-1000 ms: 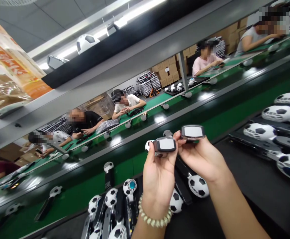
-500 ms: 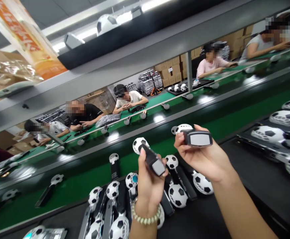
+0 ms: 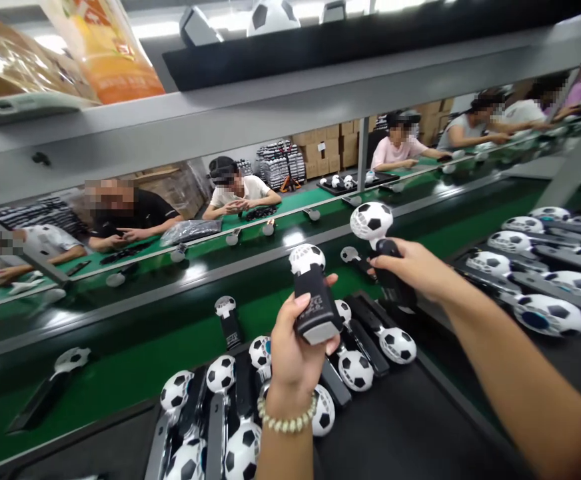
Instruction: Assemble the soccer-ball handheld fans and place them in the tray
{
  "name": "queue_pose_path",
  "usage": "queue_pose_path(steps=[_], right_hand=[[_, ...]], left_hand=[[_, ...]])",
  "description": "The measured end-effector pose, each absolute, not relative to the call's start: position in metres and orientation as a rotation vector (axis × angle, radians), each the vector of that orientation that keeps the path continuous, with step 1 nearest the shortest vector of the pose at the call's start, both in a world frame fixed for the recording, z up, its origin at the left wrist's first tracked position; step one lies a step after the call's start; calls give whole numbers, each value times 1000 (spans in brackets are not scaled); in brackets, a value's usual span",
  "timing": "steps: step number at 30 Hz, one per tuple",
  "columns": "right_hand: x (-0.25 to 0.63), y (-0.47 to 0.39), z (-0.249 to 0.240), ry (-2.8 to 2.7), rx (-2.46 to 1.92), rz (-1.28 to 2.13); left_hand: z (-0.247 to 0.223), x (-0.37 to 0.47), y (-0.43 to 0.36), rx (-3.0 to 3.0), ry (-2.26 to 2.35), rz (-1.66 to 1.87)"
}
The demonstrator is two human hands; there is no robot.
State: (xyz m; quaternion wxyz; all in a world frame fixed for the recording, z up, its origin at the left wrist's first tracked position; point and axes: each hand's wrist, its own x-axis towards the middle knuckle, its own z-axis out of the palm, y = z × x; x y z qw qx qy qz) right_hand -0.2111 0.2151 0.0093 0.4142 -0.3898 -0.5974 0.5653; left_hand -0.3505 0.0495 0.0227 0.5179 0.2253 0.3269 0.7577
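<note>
My left hand is closed around the black handle of a soccer-ball handheld fan, tilted with its grey base end toward me and its black-and-white head pointing away. Farther right, my right hand grips a second soccer-ball fan by its dark handle, head up. Both fans are held above a black tray, where several similar fans lie in rows. My left wrist, with a beaded bracelet, hides part of those rows.
A green conveyor belt with scattered fans runs behind the tray. At right lies another group of fans. A grey shelf beam crosses overhead, carrying a snack bag. Several people work along the far side.
My right hand has moved and turned its fan from base toward me to head upright. The left-hand fan has also turned, showing its printed handle. The view has levelled and shifted.
</note>
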Motion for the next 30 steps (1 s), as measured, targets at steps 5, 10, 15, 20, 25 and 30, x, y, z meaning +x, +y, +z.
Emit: queue_pose_path(steps=[5, 10, 15, 20, 25, 30], right_hand=[[-177, 259, 22, -2048, -1311, 1060], [-113, 273, -5, -2140, -1418, 834], [-64, 275, -53, -1953, -1377, 717], [-55, 286, -76, -2172, -1519, 394], [-102, 316, -55, -2476, -1572, -153], [-189, 373, -58, -2558, -1560, 44]], left_hand=[[23, -362, 46, 349, 741, 1693], [24, -372, 45, 343, 719, 1697], [19, -378, 49, 348, 712, 1735], [15, -379, 54, 330, 724, 1707], [13, -380, 60, 276, 727, 1711], [11, -389, 67, 138, 619, 1644]])
